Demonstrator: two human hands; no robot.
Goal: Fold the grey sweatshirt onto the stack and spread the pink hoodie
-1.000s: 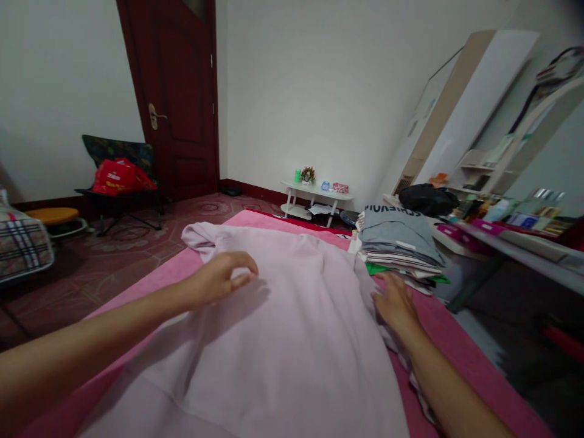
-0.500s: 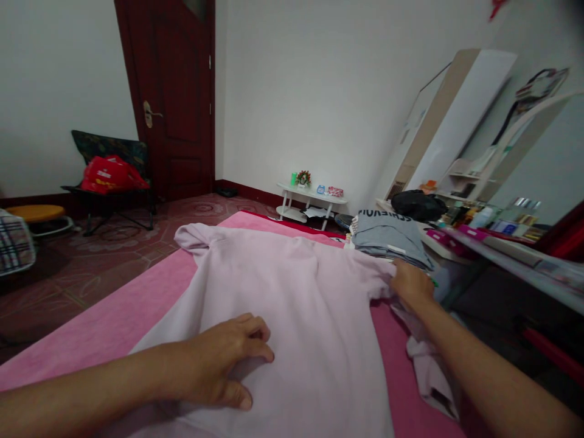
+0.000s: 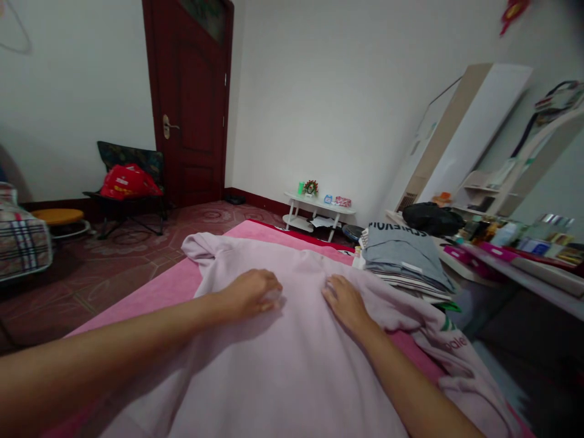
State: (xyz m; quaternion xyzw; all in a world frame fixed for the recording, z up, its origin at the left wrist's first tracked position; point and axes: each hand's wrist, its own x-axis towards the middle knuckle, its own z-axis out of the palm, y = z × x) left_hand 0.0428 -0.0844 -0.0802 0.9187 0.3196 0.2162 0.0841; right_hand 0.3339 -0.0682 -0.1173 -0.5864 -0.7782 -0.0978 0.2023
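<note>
A pale pink sweatshirt (image 3: 274, 365) lies spread over the bed with its wrinkled front upward. One sleeve stretches to the right and bears green and red lettering. My left hand (image 3: 253, 293) rests over the upper left of the cloth, its fingers loosely bent and slightly apart. Touching the fabric near the neckline is my right hand (image 3: 345, 302), fingers apart and a little curled. Neither hand appears to grip a fold. The pink bed cover (image 3: 150, 295) shows along the garment's left side.
A stack of folded clothes (image 3: 401, 255) sits at the right corner of the bed. Beyond it are a cluttered dressing table (image 3: 493, 267) and a black bag (image 3: 432, 219). A low white table (image 3: 319, 204) stands by the far wall. At left, a folding chair (image 3: 130, 152) bears a red bag.
My right hand has let go of the right sleeve and moved left to the neckline area. The sleeve now lies stretched out. My left hand has moved forward. The view has shifted slightly.
</note>
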